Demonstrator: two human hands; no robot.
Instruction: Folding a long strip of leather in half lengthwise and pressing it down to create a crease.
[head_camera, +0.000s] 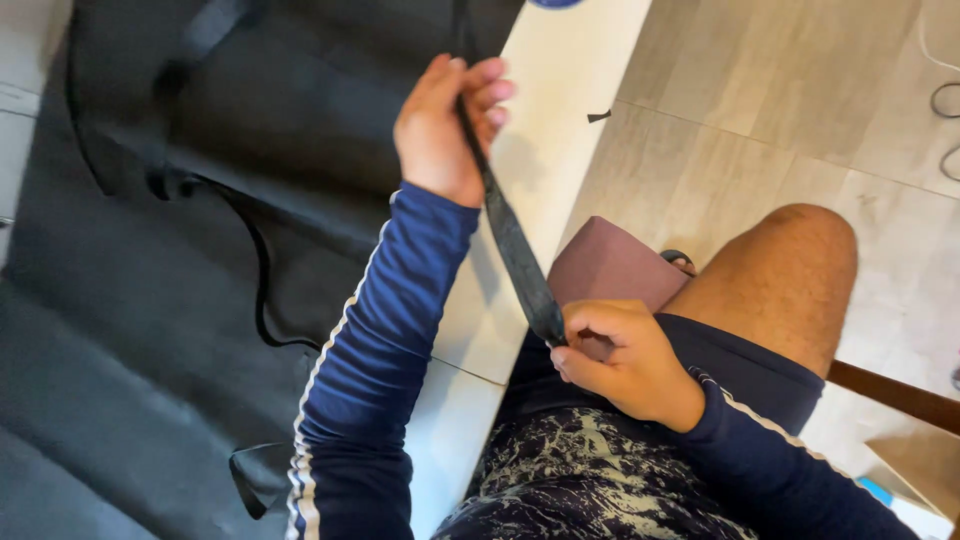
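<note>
A flat black strap (512, 240) runs taut between my two hands, slanting from the upper middle down toward my lap. My left hand (447, 125) grips its upper part above the white table (560, 90). My right hand (620, 360) pinches its lower end just over my thigh. The strap continues upward to a large black fabric piece (200, 200) spread over the table. Both arms wear dark blue sleeves with white stripes.
A maroon block (610, 265) sits by the table edge near my bare knee (790, 270). Thin black cord (262, 290) loops over the fabric. Pale plank floor (760, 100) lies to the right, with a wooden chair rail (900, 395) and a cable at the far right.
</note>
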